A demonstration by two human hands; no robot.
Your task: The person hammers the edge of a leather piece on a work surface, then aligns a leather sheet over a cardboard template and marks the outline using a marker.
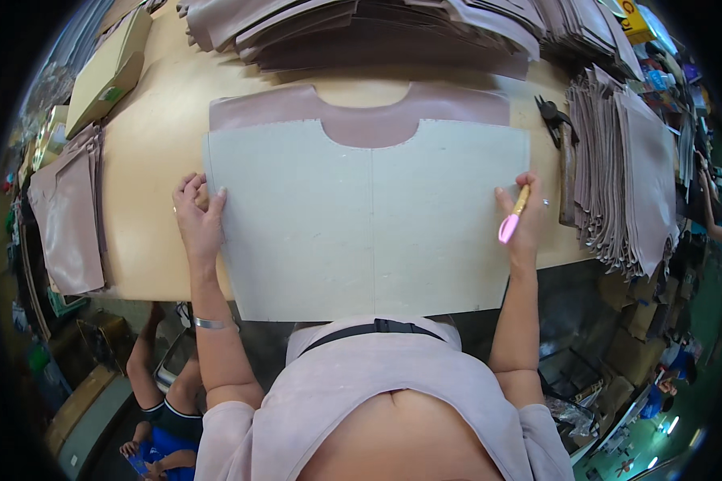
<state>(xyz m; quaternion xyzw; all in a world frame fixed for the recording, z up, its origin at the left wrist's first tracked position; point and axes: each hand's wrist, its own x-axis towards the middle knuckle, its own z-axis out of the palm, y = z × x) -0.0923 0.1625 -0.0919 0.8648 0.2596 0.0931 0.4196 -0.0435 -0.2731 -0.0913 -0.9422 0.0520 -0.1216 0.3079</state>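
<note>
Single view: left fisheye of a head-worn pair. Looks steeply down over wearer's torso (377, 361) to the surface (148, 208). Near range; left hand (199, 220) and right hand (525, 224) either side of mid-frame, forearms (213, 301) rising from below. Upright, unmirrored. Wide coverage takes in floor (707, 313) at right; straight edges bow toward dark rim.

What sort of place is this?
Likely a leather-goods or garment workshop, judging by the stacked mauve leather-like pieces on the worktable and the pale, neck-notched template lying over a mauve sheet.
</note>
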